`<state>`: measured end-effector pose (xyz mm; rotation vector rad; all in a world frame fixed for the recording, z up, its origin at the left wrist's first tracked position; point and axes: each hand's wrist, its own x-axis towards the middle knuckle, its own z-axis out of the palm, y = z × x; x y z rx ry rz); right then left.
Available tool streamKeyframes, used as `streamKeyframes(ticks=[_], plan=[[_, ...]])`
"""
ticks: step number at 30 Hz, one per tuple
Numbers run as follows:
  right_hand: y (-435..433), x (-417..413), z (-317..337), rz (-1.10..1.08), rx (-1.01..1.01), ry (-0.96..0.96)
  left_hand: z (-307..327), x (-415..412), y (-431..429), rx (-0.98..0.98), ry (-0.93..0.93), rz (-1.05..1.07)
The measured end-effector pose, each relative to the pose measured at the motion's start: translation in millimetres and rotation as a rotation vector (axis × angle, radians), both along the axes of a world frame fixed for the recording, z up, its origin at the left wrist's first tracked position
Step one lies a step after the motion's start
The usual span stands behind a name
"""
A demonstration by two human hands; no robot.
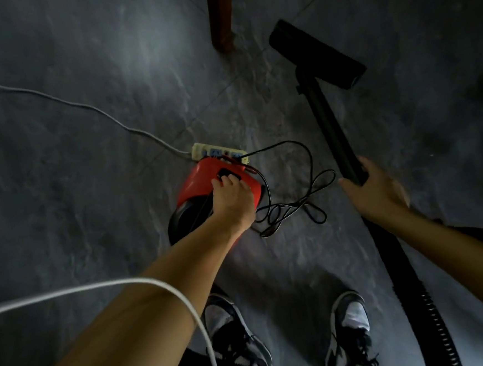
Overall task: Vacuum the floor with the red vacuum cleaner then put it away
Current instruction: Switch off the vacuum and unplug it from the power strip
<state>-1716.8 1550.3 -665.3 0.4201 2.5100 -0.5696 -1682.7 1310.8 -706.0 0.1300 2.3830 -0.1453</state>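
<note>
My left hand (231, 195) curls its fingers over the black top of the red vacuum cleaner (197, 183), mid-frame by the power strip (203, 150). My right hand (376, 189) grips the black tube (328, 124). I can't tell how much floor is done. Putting it away is still left.

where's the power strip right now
In the head view, the power strip lies on the floor near centre, just beyond the red vacuum cleaner under the left hand.
</note>
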Motion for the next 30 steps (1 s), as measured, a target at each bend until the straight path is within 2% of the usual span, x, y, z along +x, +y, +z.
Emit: streamKeyframes(ticks=[6,16,30], plan=[[-16,-2,-20,0.031,0.046,0.019,-37,-13,0,-0.132,-0.087,-0.040],[-17,9,-31,0.060,0.056,-0.017,-45,9,-3,-0.093,-0.025,-0.079],[-7,27,-25,0.064,0.026,-0.061,-35,39,-17,-0.044,-0.168,0.047]])
